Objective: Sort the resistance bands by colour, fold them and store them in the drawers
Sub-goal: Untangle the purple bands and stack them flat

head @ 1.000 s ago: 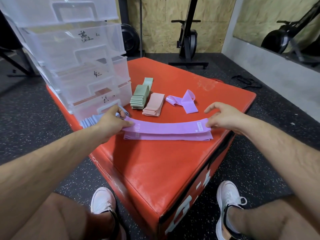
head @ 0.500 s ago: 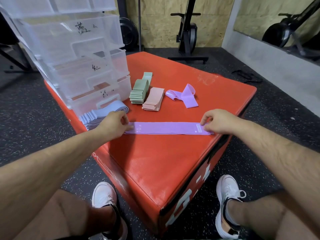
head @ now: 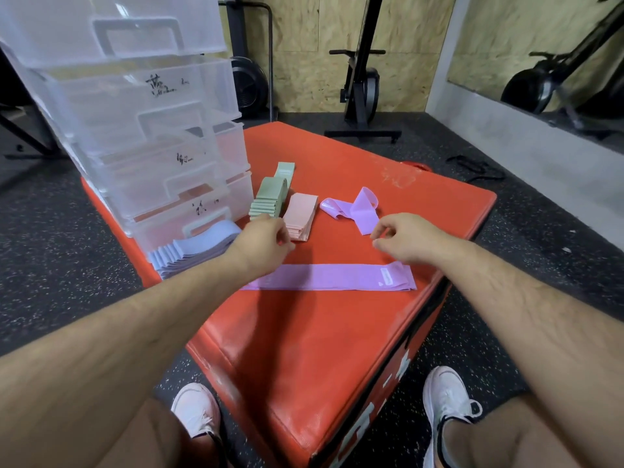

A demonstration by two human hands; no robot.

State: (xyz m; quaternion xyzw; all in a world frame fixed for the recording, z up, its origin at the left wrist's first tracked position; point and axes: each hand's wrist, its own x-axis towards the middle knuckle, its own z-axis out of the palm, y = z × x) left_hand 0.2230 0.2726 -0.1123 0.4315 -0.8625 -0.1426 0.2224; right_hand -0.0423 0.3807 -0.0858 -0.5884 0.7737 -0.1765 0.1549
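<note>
so i'm in the sorting-and-folding part, with nothing in the drawers yet as far as i can tell: one lilac resistance band (head: pixel 329 278) lies flat and straight across the near part of the red plyo box (head: pixel 304 359), its white label toward my right, and neither hand is on it. my left hand (head: pixel 261 243) hovers above its left end, fingers loosely curled and holding nothing; my right hand (head: pixel 407 239) hangs above the right part, thumb and forefinger nearly pinched but with nothing between them. i judge the next move is either to fetch the second lilac band (head: pixel 354 211), which lies twisted and looped farther back, and lay it on the first, or to fold the flat one end to end; either way i need both ends squared so the fold stays neat. the fabric looks soft, matte and limp, so it should crease easily but can slip askew. the other colours look finished: a green stack (head: pixel 270 201), a pink stack (head: pixel 300 216) just beside it, and a pale blue stack (head: pixel 192 251) in front of the clear drawer unit (head: pixel 162 136), whose fronts bear handwritten labels i cannot read.
</note>
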